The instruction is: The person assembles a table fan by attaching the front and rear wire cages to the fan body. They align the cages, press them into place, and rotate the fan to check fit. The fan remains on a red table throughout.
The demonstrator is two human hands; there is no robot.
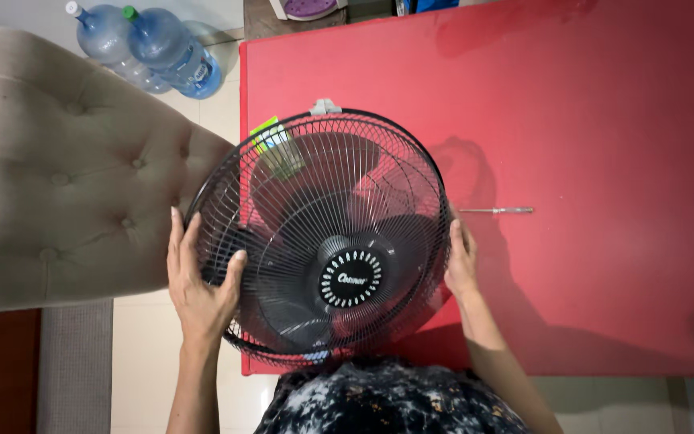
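Both hands gripped a black fan over the edge of a red table.

From the head camera, the black fan (327, 241) lay face up at the centre, half over the near left edge of the red table (588, 120); the left hand (200, 281) clasped its wire grille rim at about eight o'clock, fingers spread on the outside and thumb hooked over the wires; the right hand (461, 264) pressed flat against the rim at three o'clock, fingers closed together; a thin screwdriver (496, 210) lay on the table just right of the fan; a beige tufted chair (66, 177) stood at nine o'clock; two blue water bottles (150, 48) lay on the floor at eleven o'clock.
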